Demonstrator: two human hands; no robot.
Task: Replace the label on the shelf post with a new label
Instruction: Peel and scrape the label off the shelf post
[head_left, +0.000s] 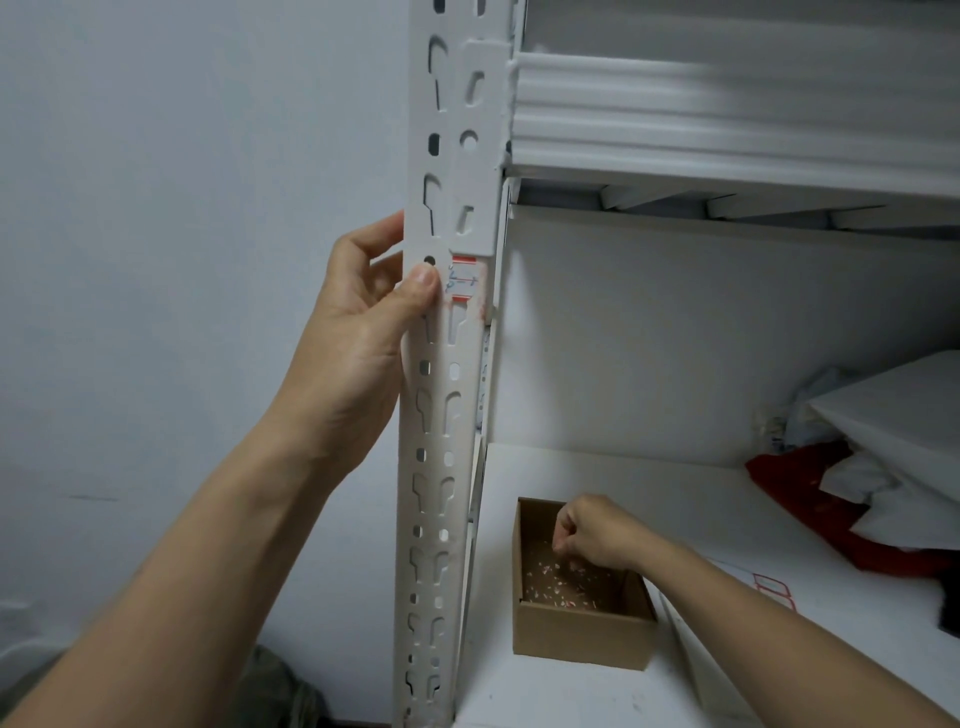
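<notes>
Label (464, 283): partly torn, red-edged, on shelf post (436, 467), frame centre.
Left grip (358, 332): wrapped round post, thumb at label's left edge.
Right grip (597, 535): fingers bunched over cardboard box (582, 639), lower right; hold unclear.

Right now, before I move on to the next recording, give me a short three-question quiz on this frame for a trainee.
1. True or false: the old label is fully off the shelf post.
2. Multiple choice: the right hand hangs over A) the cardboard box, B) a red bag, C) a sheet of blank labels.
3. Short answer: what lies on the bottom of the cardboard box?

Key
1. False: part of it is on the post, with red bars and handwriting showing.
2. A
3. Small white and red paper scraps.
</notes>
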